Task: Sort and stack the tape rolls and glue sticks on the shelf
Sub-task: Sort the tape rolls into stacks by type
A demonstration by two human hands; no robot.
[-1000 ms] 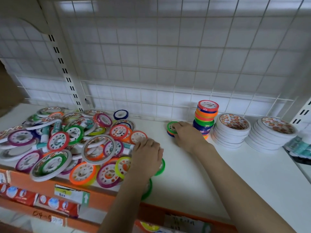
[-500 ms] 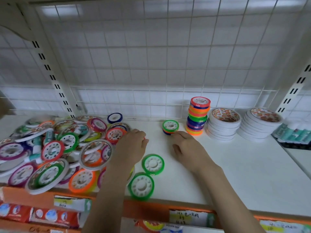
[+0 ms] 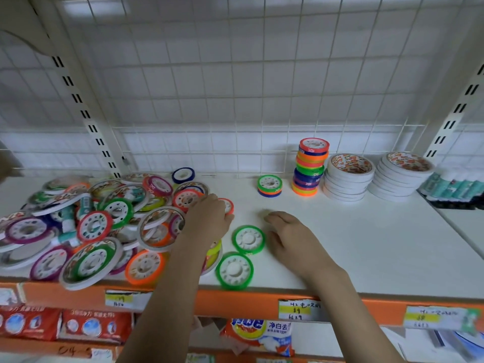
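A loose pile of coloured tape rolls [image 3: 94,226] with glue sticks [image 3: 85,203] mixed in covers the left of the white shelf [image 3: 366,244]. My left hand [image 3: 209,221] lies on the pile's right edge, its fingers curled over a red tape roll [image 3: 228,205]. My right hand [image 3: 288,237] hovers palm down with relaxed fingers and holds nothing, just right of a flat green roll [image 3: 248,239]. A second green roll [image 3: 234,269] lies near the front edge. Behind stand a short stack topped by a green roll [image 3: 269,185] and a tall coloured stack [image 3: 310,166].
Two stacks of wide white tape [image 3: 348,176] [image 3: 403,174] stand at the back right, with boxed glue sticks [image 3: 453,184] beside them. A wire grid closes the back. The orange shelf front [image 3: 235,302] carries price labels, and packaged goods sit below it.
My right hand left the short green-topped stack and drew back toward the front, beside the flat green roll. My left hand shifted from the near rolls up to the red roll.
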